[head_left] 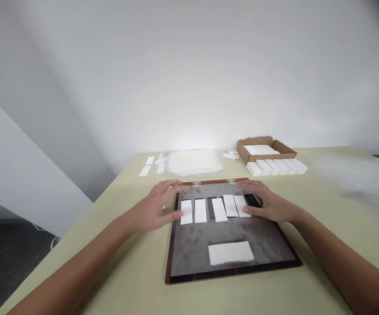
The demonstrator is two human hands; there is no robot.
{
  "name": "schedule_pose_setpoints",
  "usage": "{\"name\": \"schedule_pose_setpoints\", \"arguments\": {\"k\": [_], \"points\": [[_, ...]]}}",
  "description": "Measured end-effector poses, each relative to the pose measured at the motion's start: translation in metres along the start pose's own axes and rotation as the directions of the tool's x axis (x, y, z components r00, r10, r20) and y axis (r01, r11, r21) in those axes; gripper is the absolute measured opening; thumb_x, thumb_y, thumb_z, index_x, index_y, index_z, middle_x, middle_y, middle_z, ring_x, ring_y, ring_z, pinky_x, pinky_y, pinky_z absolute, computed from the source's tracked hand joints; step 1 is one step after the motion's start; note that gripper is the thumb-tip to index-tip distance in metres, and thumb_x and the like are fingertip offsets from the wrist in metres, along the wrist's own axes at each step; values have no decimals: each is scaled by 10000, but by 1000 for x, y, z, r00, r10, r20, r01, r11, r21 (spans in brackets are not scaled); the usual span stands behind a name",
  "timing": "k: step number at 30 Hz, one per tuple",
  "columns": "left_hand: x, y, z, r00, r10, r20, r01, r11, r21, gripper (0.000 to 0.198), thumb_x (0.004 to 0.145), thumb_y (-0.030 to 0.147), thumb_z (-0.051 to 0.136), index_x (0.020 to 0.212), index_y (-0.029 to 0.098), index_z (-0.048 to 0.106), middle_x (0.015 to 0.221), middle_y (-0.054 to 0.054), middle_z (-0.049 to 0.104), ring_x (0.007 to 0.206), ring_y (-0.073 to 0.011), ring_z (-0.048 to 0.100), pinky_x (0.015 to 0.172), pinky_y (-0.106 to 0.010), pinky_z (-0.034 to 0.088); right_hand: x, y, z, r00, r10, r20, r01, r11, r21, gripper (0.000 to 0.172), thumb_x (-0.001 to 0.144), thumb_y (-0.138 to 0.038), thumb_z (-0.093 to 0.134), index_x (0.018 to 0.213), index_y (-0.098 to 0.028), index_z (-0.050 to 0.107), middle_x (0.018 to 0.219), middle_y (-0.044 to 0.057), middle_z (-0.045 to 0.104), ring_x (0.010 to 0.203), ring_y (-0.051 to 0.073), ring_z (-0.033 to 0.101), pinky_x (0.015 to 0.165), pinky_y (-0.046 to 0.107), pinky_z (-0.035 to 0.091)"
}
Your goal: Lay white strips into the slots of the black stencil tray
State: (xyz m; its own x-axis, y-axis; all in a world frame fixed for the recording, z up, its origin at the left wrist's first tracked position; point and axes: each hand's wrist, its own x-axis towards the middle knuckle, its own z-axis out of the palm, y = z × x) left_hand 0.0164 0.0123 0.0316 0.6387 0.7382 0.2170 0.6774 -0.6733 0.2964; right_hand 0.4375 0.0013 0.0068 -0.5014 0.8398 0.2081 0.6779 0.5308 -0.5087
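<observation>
A hinged board with a grey metal plate and brown edges lies in front of me. Several narrow white cards sit in a row over its dark rectangular slots; some are tilted and only partly cover them. One larger white card rests nearer to me. My left hand spans the board's left edge, fingers spread, its thumb at the leftmost card. At the right edge, my right hand has its fingers stretched toward a hinge, with the thumb touching the rightmost card.
On the pale green table, a cardboard box holding white pieces stands at the back right. White stacks line its front. A whitish plastic bag and loose white strips lie at the back left, before the wall.
</observation>
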Motion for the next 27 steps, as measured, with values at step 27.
{"name": "schedule_pose_setpoints", "arguments": {"k": [27], "points": [[-1, 15, 23, 994, 65, 89, -70, 997, 46, 375, 1013, 475, 597, 1375, 384, 632, 1500, -36, 558, 1365, -330, 506, 1129, -512, 417, 15, -21, 30, 994, -10, 110, 25, 990, -141, 821, 833, -800, 648, 1525, -379, 518, 1642, 63, 418, 1554, 416, 220, 1234, 657, 208]]}}
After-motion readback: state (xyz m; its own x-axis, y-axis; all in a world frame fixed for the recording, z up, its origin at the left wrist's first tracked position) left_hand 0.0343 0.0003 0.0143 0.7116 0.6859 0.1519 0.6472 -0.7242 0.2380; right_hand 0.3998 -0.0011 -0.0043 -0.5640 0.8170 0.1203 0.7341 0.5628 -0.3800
